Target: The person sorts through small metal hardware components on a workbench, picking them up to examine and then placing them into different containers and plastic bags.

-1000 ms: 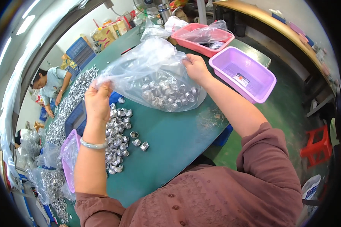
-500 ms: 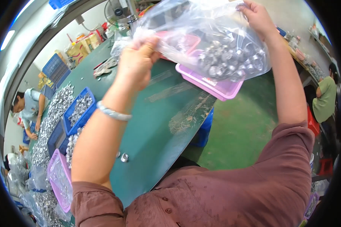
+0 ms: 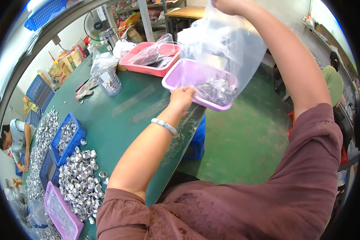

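A transparent plastic bag (image 3: 248, 52) hangs from my right hand (image 3: 230, 6), whose fingers are closed on its upper end and partly cut off by the top edge. Shiny silver metal pieces (image 3: 219, 91) lie bunched in the bag's lower part, over a purple plastic tray (image 3: 169, 78). My left hand (image 3: 183, 98) is closed at the tray's near left side, pinching the bag's lower corner. The tray stands at the table's edge, its right end by the floor side.
On the green table (image 3: 128, 132) are a red tray (image 3: 164, 71) holding plastic film, a transparent jar (image 3: 110, 83), a blue basket (image 3: 73, 140) of metal pieces, a loose pile (image 3: 81, 180) and another purple tray (image 3: 64, 212). A co-worker (image 3: 18, 138) sits at far left.
The bag has been lowered onto the purple tray and tilted up at its top end. My left hand has moved right and down to the bag's lower corner; my right hand has risen.
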A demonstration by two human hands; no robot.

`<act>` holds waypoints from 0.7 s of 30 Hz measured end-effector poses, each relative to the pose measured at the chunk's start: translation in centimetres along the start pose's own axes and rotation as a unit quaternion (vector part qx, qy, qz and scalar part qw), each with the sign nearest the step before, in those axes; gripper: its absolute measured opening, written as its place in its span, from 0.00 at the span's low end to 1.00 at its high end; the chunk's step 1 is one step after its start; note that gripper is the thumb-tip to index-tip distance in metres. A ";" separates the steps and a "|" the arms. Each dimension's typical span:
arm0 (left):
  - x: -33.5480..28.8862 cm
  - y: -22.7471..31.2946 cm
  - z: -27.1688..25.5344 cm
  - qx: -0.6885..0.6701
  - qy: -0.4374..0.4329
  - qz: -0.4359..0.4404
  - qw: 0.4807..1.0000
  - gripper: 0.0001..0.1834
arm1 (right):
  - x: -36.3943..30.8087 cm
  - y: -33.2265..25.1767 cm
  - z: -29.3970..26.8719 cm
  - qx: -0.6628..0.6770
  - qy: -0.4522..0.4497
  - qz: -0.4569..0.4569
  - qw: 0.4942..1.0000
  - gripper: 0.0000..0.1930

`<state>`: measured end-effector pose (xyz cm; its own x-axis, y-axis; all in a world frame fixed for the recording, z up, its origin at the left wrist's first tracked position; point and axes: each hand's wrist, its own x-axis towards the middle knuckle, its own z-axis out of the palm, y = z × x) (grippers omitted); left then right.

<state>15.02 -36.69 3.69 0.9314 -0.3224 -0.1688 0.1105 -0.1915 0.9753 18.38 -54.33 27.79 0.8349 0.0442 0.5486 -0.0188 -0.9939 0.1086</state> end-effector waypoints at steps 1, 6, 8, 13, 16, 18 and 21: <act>0.4 0.1 0.5 0.098 -0.004 0.055 0.994 0.17 | 0.6 0.7 0.5 0.003 -0.001 -0.003 1.000 0.11; 1.8 -1.8 -3.0 0.312 0.000 0.183 0.932 0.19 | 1.8 -5.4 0.5 -0.043 -0.002 -0.070 0.997 0.10; 2.2 -1.6 -2.5 0.353 -0.018 0.205 0.913 0.19 | 1.6 -5.2 0.7 -0.037 0.007 -0.048 0.998 0.09; 3.6 -1.8 -4.3 0.486 0.064 0.177 0.853 0.20 | 2.1 -5.8 -0.2 -0.024 0.056 -0.087 0.994 0.10; 4.0 -2.4 -6.6 0.496 0.086 0.216 0.837 0.20 | 2.4 -7.6 -0.4 0.045 0.087 -0.108 0.989 0.12; 3.8 -2.4 -7.1 0.484 0.092 0.201 0.847 0.20 | 2.8 -8.5 -0.8 0.001 0.076 -0.154 0.985 0.13; 3.4 -1.2 -6.3 0.444 0.072 0.181 0.874 0.20 | 3.4 -8.3 -2.1 -0.052 0.081 -0.183 0.978 0.13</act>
<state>20.20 -31.70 2.81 0.8906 -0.4031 0.2105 -0.4543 -0.7663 0.4543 20.19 -45.68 30.51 0.6986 0.4193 0.5798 0.2030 -0.8932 0.4013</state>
